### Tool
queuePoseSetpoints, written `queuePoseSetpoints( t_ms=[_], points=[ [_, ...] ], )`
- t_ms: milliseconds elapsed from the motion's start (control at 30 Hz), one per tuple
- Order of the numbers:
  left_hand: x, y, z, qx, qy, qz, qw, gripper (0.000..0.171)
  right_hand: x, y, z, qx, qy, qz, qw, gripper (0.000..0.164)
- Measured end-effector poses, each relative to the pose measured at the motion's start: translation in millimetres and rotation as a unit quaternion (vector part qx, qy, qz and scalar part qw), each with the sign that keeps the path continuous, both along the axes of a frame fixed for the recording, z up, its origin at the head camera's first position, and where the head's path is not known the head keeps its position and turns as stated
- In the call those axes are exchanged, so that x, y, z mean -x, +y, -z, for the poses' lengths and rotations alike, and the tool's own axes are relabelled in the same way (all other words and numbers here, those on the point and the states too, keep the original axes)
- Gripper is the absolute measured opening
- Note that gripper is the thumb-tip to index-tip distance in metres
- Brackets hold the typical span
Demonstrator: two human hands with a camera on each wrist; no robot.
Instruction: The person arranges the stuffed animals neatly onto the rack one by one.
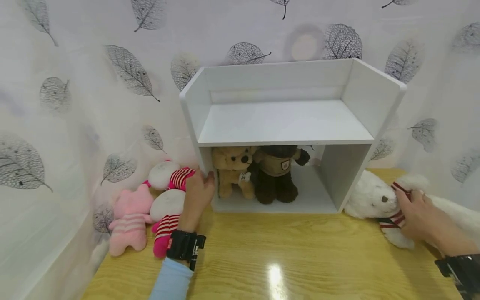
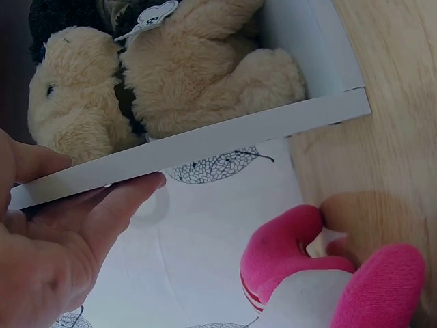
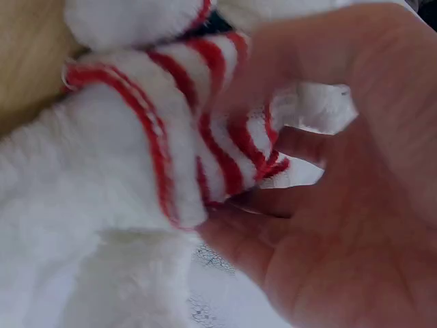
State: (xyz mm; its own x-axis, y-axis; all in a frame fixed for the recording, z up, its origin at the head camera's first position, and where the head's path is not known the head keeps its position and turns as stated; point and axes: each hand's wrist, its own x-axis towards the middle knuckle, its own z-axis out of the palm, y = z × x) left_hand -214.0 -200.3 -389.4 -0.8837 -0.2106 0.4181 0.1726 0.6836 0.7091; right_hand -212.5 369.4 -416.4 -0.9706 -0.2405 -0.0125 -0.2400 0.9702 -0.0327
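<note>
My left hand (image 1: 196, 199) grips the front edge of the left side panel of a white two-tier shelf (image 1: 286, 123). In the left wrist view, the thumb lies inside the panel (image 2: 225, 130) and the fingers lie outside it. On the right, my right hand (image 1: 420, 214) holds a white plush bear (image 1: 369, 195) by its red-and-white striped sweater (image 3: 222, 147). The bear lies on its back beside the shelf, head towards it. Inside the lower compartment, a tan plush dog (image 1: 233, 164) is at the left, with a dark brown plush bear (image 1: 277, 185) next to it.
Left of the shelf lie a light pink plush toy (image 1: 131, 208) and two hot-pink plush toys with striped tops, one nearer (image 1: 166, 227) and one farther (image 1: 181, 177). Everything stands on a wooden table (image 1: 285, 250). A leaf-patterned curtain (image 1: 90, 125) hangs behind.
</note>
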Motion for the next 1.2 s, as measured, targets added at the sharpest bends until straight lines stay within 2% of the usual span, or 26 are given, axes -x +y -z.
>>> queuePoseSetpoints(
  t_ms=[67, 200, 367, 533, 667, 833, 933, 1067, 1200],
  points=[
    [-0.5, 0, -0.9, -0.004, -0.001, 0.000, 1.0000, 0.024, 2.6, 2, -0.3, -0.024, 0.003, -0.009, 1.000, 0.094],
    [-0.8, 0, -1.6, -0.010, -0.007, 0.005, 0.9999, 0.024, 6.6, 4, 1.9, -0.053, 0.049, -0.018, 0.997, 0.107],
    [-0.8, 0, -1.9, -0.013, -0.006, 0.010, 0.9998, 0.024, 10.3, 9, 6.4, -0.062, 0.092, -0.022, 0.994, 0.104],
    [-0.7, 2, -2.4, -0.012, -0.004, 0.009, 0.9999, 0.021, 11.1, 13, 10.1, -0.083, 0.101, -0.032, 0.991, 0.096],
    [-1.3, 3, -2.6, -0.006, -0.010, 0.002, 0.9999, 0.027, 12.0, 13, 11.4, -0.091, 0.103, -0.023, 0.990, 0.091],
    [-1.8, 3, -3.0, -0.004, -0.003, 0.005, 1.0000, 0.022, 13.8, 14, 15.9, -0.099, 0.135, -0.028, 0.986, 0.090],
    [-0.9, 2, -2.5, -0.001, -0.005, 0.000, 1.0000, 0.024, 15.0, 18, 18.2, -0.087, 0.152, -0.040, 0.984, 0.094],
    [-1.1, 1, -1.9, -0.005, -0.016, -0.004, 0.9999, 0.033, 14.9, 25, 20.9, -0.039, 0.169, -0.051, 0.984, 0.096],
    [-1.2, 1, -1.6, -0.004, -0.012, -0.005, 0.9999, 0.032, 8.6, 31, 22.7, -0.011, 0.185, -0.048, 0.982, 0.094]
  ],
)
